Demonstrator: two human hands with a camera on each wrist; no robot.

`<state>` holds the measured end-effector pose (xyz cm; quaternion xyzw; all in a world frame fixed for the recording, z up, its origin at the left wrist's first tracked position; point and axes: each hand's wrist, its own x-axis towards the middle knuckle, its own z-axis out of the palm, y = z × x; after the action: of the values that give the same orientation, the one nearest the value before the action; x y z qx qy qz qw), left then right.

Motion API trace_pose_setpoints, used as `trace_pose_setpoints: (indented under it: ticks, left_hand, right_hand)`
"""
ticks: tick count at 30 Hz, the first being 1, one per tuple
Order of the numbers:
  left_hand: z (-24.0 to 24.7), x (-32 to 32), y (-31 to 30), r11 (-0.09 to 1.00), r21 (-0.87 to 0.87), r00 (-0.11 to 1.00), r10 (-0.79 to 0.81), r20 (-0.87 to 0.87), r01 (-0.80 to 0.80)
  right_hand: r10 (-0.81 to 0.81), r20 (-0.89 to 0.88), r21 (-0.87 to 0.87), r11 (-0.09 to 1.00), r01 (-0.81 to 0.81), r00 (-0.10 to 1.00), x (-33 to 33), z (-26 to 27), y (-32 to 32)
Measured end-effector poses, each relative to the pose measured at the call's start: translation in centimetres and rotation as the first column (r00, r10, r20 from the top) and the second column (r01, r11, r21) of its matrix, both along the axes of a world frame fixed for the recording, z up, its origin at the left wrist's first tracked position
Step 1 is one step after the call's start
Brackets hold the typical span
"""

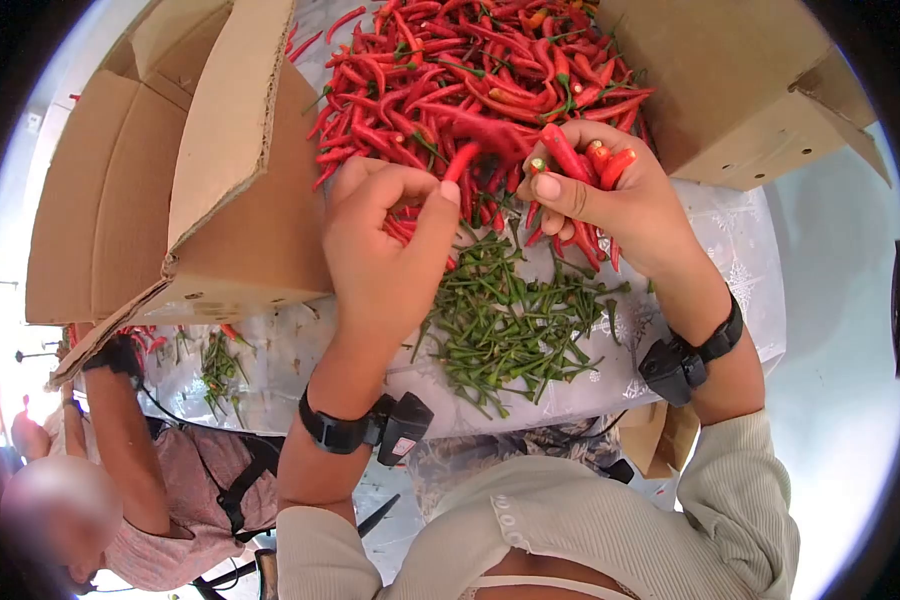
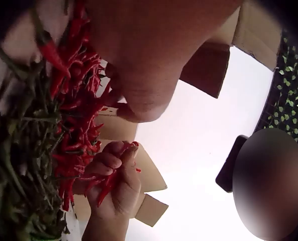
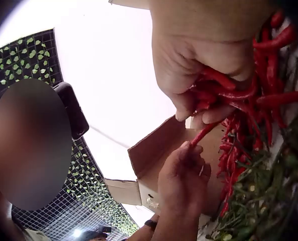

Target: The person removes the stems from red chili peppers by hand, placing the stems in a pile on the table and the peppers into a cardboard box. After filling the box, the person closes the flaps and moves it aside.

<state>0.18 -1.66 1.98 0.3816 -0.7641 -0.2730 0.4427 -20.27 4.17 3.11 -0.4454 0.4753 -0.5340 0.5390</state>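
Observation:
My left hand (image 1: 385,235) pinches one red chili pepper (image 1: 461,160) between thumb and forefinger, its far end blurred over the pile. In the right wrist view this chili (image 3: 204,133) points up from the fingertips toward the other hand. Several red chilies (image 1: 565,153) are gripped in my right hand (image 1: 625,205), some cut ends showing beside the thumb and tips hanging below the palm. Behind both hands spreads a large heap of red chilies (image 1: 440,85). A pile of green chili stems (image 1: 520,325) lies on the cloth below and between the wrists.
A cardboard box (image 1: 240,230) stands open at the left, another box (image 1: 740,90) at the back right. A patterned white cloth (image 1: 740,235) covers the table. Another person (image 1: 170,470) sits at the lower left near a smaller bunch of stems (image 1: 220,368).

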Motion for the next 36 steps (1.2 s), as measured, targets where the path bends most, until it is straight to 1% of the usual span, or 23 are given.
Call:
trace_pose_setpoints:
  ticks: [2,5,8,10,11,12,13,15,16,18,19,22,24,25,28,30,31,32,33,34,36]
  left_hand:
    - [0.3,0.0,0.4,0.998,-0.06,0.999,0.021,-0.041,-0.023]
    - [0.3,-0.4,0.7,0.985,-0.154,0.982,0.054,-0.181,-0.083]
    - [0.4,-0.6,1.2,0.999,-0.042,0.987,-0.031,-0.159,0.025]
    - [0.2,-0.6,1.2,0.988,-0.1,0.993,-0.12,-0.016,0.118]
    - [0.0,-0.6,1.2,0.978,-0.124,0.986,-0.16,0.058,0.166]
    - [0.1,-0.8,1.4,0.977,-0.141,0.986,-0.154,0.06,0.161]
    - [0.1,-0.9,1.4,0.978,-0.148,0.989,-0.148,0.013,0.149]
    - [0.2,-1.1,1.2,0.979,-0.16,0.987,-0.138,-0.079,0.124]
    - [0.1,-1.0,1.0,0.974,-0.187,0.987,-0.144,-0.064,0.13]
    - [0.0,-0.8,0.7,0.96,-0.243,0.987,-0.154,-0.037,0.141]
    - [-0.2,-0.8,0.7,0.959,-0.243,0.987,-0.156,-0.031,0.144]
    - [-0.4,-0.8,0.7,0.961,-0.231,0.987,-0.159,-0.023,0.149]
    - [-0.3,-1.0,0.8,0.966,-0.211,0.986,-0.163,-0.032,0.153]
    - [-0.3,-1.0,0.8,0.963,-0.22,0.987,-0.162,-0.009,0.156]
    - [-0.2,-0.9,0.7,0.958,-0.234,0.986,-0.162,0.033,0.166]
    - [-0.2,-0.8,0.6,0.959,-0.225,0.985,-0.17,0.034,0.173]
    - [-0.2,-0.8,0.6,0.978,-0.06,0.976,-0.204,-0.076,0.199]
    - [-0.3,-0.7,0.7,0.966,0.103,0.958,-0.215,-0.19,0.237]
    - [-0.4,-0.7,0.6,0.923,0.256,0.93,-0.207,-0.303,0.289]
    - [-0.6,-0.7,0.4,0.957,0.166,0.958,-0.201,-0.206,0.236]
    - [-1.0,-0.6,-0.1,0.988,-0.035,0.988,-0.152,-0.013,0.152]
  right_hand:
    - [0.021,0.004,0.004,1.0,-0.021,1.0,0.1,0.0,0.1]
    - [0.026,0.016,-0.018,1.0,-0.026,1.0,0.4,0.0,0.2]
    - [0.022,0.041,-0.019,1.0,-0.021,0.999,0.5,0.1,0.3]
    - [0.018,0.083,0.009,1.0,-0.019,0.996,0.6,0.5,0.4]
    - [0.022,0.036,0.001,1.0,-0.022,0.999,0.6,0.6,0.4]
    - [0.026,-0.01,-0.007,1.0,-0.026,1.0,0.5,0.6,0.4]
    - [0.029,-0.056,-0.016,0.999,-0.029,0.998,0.4,0.6,0.4]
    - [-0.005,-0.088,-0.01,1.0,0.004,0.996,0.7,0.9,0.6]
    - [-0.023,-0.103,-0.007,1.0,0.022,0.994,0.8,1.0,0.7]
    - [-0.091,-0.293,-0.124,0.991,0.057,0.952,1.0,0.3,0.7]
    - [-0.131,-0.381,-0.184,0.981,0.064,0.915,1.1,0.0,0.6]
    - [-0.239,-0.512,-0.354,0.934,0.051,0.825,1.7,0.1,0.9]
    - [-0.197,-0.544,-0.307,0.952,0.025,0.815,1.5,0.3,1.1]
    - [-0.176,-0.559,-0.282,0.959,0.014,0.81,1.4,0.4,1.2]
    - [-0.21,-0.532,-0.346,0.938,0.016,0.82,1.2,-0.4,0.8]
    - [-0.183,-0.509,-0.327,0.945,0.008,0.841,1.2,-0.3,0.8]
    - [-0.168,-0.496,-0.317,0.949,0.002,0.852,1.2,-0.1,0.9]
    - [-0.097,-0.391,-0.227,0.974,0.006,0.915,1.2,0.4,0.9]
    - [-0.037,-0.272,-0.135,0.991,0.0,0.961,1.2,1.0,0.9]
    - [0.012,-0.144,-0.045,0.999,-0.019,0.99,1.2,1.4,0.9]
    - [-0.05,-0.034,-0.005,0.999,0.049,0.998,0.7,1.5,0.7]
